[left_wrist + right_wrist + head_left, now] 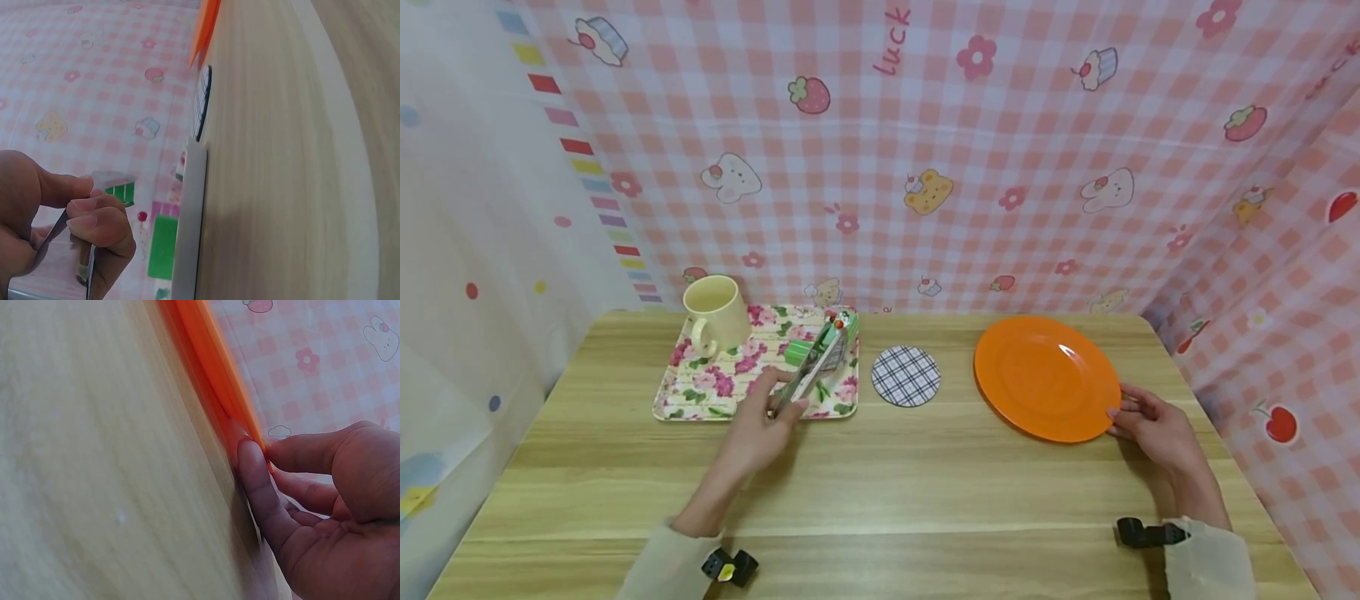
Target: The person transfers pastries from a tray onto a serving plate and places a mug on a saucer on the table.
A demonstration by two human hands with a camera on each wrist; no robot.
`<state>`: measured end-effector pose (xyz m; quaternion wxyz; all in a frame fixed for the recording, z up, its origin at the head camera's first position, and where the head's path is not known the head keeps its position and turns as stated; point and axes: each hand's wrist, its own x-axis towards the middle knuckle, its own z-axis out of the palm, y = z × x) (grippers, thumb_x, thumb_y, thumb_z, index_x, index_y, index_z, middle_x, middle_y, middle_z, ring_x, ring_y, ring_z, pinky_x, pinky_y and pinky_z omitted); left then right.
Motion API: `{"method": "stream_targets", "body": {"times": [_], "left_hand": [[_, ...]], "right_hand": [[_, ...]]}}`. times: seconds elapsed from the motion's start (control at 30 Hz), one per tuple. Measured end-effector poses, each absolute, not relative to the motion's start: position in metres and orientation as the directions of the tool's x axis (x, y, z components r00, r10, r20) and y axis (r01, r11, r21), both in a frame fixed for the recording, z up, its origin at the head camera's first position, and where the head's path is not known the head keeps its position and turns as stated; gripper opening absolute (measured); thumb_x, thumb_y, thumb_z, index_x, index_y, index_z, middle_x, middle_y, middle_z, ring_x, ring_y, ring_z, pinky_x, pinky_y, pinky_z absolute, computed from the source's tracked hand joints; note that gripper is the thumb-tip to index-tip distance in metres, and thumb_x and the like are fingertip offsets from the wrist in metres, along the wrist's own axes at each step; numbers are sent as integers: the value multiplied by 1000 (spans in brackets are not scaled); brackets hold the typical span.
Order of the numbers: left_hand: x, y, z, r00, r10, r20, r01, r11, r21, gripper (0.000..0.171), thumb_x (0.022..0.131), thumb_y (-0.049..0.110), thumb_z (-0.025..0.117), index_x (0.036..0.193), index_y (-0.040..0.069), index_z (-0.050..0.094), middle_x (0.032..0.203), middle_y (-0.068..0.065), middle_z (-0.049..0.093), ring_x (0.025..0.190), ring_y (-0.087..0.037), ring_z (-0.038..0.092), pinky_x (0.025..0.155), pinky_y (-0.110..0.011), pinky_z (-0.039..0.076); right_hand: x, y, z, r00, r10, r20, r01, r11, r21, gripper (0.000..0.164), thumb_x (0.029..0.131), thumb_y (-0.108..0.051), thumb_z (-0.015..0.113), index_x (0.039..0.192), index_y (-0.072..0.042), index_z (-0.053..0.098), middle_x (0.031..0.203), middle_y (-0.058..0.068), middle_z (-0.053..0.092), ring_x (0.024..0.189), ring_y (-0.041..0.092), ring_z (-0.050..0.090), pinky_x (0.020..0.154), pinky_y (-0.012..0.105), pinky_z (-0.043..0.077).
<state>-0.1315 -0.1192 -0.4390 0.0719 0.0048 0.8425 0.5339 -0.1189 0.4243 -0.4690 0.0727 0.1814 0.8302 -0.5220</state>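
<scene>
My left hand [763, 433] grips metal tongs [806, 380] over the right half of a floral tray [722, 408]. Toward the tongs' far ends are small red-orange balls [838, 324] and a green piece [797, 352]; whether the tongs touch them I cannot tell. In the left wrist view, curled fingers [103, 222] hold the metal arms, and a green block [164, 247] shows beyond the tray's edge. At the right, my right hand [1161, 429] pinches the rim of a round orange plate [1045, 379], thumb on one side and fingers beneath, as the right wrist view shows.
A cream mug [722, 312] stands on the tray's back left, handle facing front. Between tray and plate lies a round checked coaster [906, 377]. A pink checked curtain [880, 167] hangs along the back edge of the wooden table [925, 500].
</scene>
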Motion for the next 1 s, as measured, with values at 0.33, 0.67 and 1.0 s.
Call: {"method": "stream_targets", "body": {"times": [0.33, 0.67, 1.0], "left_hand": [[-135, -103, -440, -986, 137, -100, -39, 392, 919, 32, 99, 13, 64, 129, 18, 57, 88, -22, 71, 56, -17, 49, 48, -24, 41], [-133, -82, -443, -980, 161, -116, -54, 349, 936, 29, 98, 12, 66, 125, 20, 58, 78, -19, 65, 53, -15, 45, 45, -22, 37], [-132, -63, -446, -977, 185, -105, -36, 342, 939, 29, 97, 12, 68, 122, 23, 60, 72, -7, 58, 54, -16, 46, 45, -23, 38]], "right_hand": [[-122, 425, -467, -919, 237, -314, 387, 397, -832, 69, 103, -17, 62, 160, 0, 28, 117, 2, 59, 85, -2, 69, 80, 20, 60], [-122, 424, -468, -919, 233, -318, 389, 400, -830, 69, 103, -17, 62, 160, 0, 27, 117, 3, 59, 84, -3, 69, 80, 21, 60], [-119, 426, -471, -922, 232, -309, 380, 396, -836, 69, 103, -17, 62, 160, 1, 28, 110, -4, 59, 83, -2, 69, 79, 21, 61]]}}
